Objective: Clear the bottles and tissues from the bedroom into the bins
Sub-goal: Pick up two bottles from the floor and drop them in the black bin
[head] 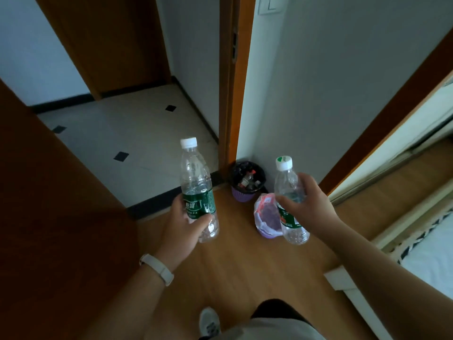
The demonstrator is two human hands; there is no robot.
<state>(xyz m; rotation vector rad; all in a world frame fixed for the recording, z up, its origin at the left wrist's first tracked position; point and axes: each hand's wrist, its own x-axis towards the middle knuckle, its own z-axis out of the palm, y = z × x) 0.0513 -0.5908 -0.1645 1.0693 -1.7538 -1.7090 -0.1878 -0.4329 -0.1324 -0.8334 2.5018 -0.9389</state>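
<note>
Head view, taken from left to right: a door [49,192] is seen at the left edge. The left hand [182,224] is wrapped round the label of the left bottle [196,177], with the fingers clamped on it. The bottle is held nearly upright, cap up, and looks empty. Past it, in the corner, the dark bin [241,196] is stood on the floor [232,266], with what look like bottles inside. Just beside it, nearer the person, the pale bin [257,212] is partly hidden by the right bottle [285,182]. That bottle is gripped at its middle by the right hand [311,204], with thumb and fingers closed on it and its long axis upright, slightly tilted. A bed [429,253] is seen at the right.

Both bins lie ahead of and below the hands. The right hand is judged the nearer to them. The dark bin is likely meant for bottles, so a forward, downward reach is called for.
</note>
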